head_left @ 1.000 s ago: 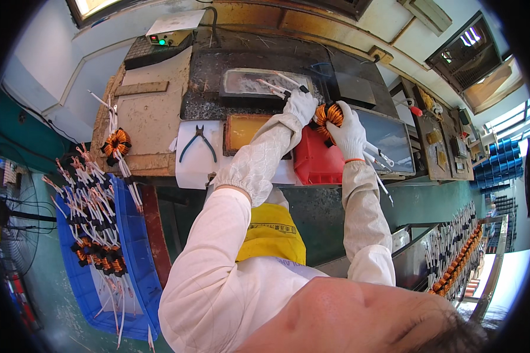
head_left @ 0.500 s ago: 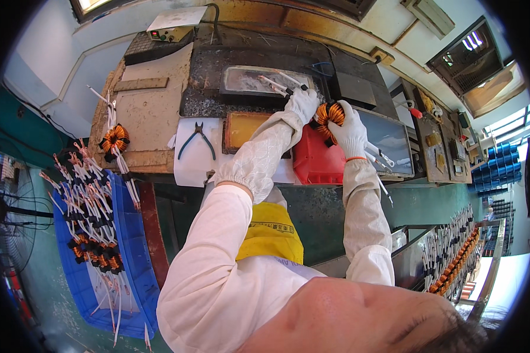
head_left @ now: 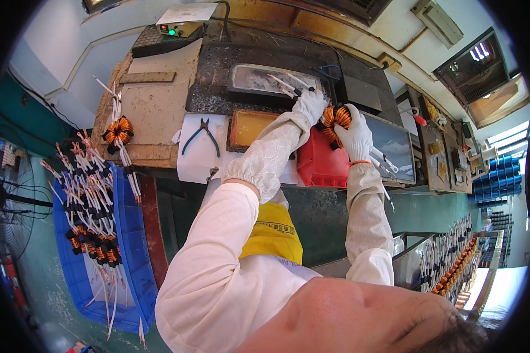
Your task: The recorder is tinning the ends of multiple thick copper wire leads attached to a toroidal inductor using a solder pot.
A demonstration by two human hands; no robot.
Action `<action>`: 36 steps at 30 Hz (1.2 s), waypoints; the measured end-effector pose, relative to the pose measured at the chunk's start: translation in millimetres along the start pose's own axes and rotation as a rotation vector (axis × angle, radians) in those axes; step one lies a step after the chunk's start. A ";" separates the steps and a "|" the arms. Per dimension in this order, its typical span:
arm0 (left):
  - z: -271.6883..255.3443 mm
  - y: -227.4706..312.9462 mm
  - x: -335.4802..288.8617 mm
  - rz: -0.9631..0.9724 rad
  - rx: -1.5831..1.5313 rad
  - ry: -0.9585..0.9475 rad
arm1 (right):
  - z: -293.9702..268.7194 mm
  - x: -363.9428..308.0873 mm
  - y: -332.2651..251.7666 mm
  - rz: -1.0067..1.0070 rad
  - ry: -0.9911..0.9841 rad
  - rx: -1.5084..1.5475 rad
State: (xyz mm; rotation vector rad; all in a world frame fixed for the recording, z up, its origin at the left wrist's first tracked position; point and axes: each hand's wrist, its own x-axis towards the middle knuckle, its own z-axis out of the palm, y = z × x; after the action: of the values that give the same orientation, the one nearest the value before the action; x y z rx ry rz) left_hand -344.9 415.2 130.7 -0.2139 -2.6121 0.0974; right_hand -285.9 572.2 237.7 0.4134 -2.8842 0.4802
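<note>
Both my gloved hands hold one ring-shaped coil (head_left: 335, 122) wound with copper-coloured wire, above the bench. My right hand (head_left: 355, 136) is closed round the ring's right side. White leads (head_left: 386, 161) stick out past that hand to the right. My left hand (head_left: 310, 105) is closed round the leads on the coil's other side. These black-sleeved leads (head_left: 284, 84) point up and left, their ends over a dark-framed rectangular pan (head_left: 239, 82) with a dull grey surface. Beneath the coil stands a red plastic container (head_left: 320, 162). Left of it is a shallow tray (head_left: 234, 130) with amber contents.
Cutting pliers (head_left: 201, 138) lie on white paper. Another coil (head_left: 118, 130) rests at the bench's left edge. A blue bin (head_left: 136, 253) below holds several coils. A control box (head_left: 179, 29) stands at the back left, and a rack of coils (head_left: 453, 267) is at lower right.
The whole view has shifted slightly. Both hands keep their grip on the coil and its leads, in about the same place over the bench.
</note>
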 end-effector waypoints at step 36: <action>3.5 0.0 4.0 -0.016 -0.085 -0.180 | -2.9 11.5 0.2 -0.039 -0.074 -0.101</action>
State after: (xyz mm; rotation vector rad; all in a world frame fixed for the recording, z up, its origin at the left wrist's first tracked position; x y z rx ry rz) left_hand -350.1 415.8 129.6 -0.2240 -2.7993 -0.0003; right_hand -296.4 570.6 242.9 0.4798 -2.9494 0.3177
